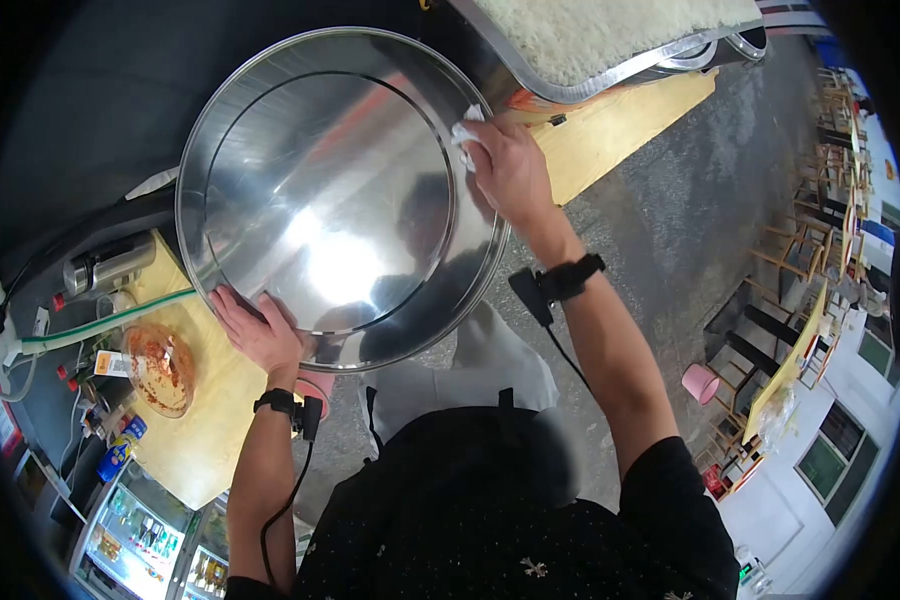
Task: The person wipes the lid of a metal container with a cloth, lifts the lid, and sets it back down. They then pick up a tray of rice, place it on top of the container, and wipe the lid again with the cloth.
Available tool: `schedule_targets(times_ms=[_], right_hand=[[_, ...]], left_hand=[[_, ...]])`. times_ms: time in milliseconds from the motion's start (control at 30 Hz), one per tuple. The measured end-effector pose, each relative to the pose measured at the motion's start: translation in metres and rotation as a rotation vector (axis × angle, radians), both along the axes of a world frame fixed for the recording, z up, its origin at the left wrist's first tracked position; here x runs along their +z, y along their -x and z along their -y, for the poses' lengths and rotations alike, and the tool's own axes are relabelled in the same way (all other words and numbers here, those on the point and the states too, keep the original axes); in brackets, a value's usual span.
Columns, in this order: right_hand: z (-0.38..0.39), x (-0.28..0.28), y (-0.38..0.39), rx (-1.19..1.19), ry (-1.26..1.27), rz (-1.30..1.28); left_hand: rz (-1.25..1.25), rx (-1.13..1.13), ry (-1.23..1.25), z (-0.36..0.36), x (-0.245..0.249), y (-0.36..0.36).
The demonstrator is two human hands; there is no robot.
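A large, shiny round steel lid [270, 200] with a raised rim and a dark inner ring fills the upper middle of the head view. My right hand [510, 170] grips a crumpled white cloth or tissue [468, 132] against the lid's right edge. At the lid's lower left rim lies my left hand [258, 335], its fingers stretched out on the metal. What supports the lid from below is hidden.
A metal tray of white rice [610, 40] stands at top right by a wooden board [625, 140]. On the left, a wooden counter [185, 450] carries a bowl with red sauce [160, 370], bottles and a green hose [110, 318]. Tables and chairs [795, 250] stand far right.
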State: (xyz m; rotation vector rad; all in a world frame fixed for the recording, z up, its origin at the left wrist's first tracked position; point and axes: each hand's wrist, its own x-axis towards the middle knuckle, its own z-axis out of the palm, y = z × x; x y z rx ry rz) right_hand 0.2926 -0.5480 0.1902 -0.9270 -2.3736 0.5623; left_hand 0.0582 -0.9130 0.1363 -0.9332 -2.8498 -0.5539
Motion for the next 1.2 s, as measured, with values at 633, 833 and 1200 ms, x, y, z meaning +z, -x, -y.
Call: schedule_targets(times_ms=[633, 833, 1200], right_hand=[[0.048, 0.015, -0.038, -0.097, 0.131, 0.13], [0.047, 0.007, -0.021, -0.132, 0.06, 0.082], [-0.038, -0.012, 0.119, -0.145, -0.124, 0.116]], left_hand=[[-0.025, -0.039, -0.016, -0.001, -0.001, 0.007], [0.012, -0.011, -0.022, -0.002, 0.006, 0.002], [0.016, 0.006, 0.022, -0.003, 0.011, 0.001]])
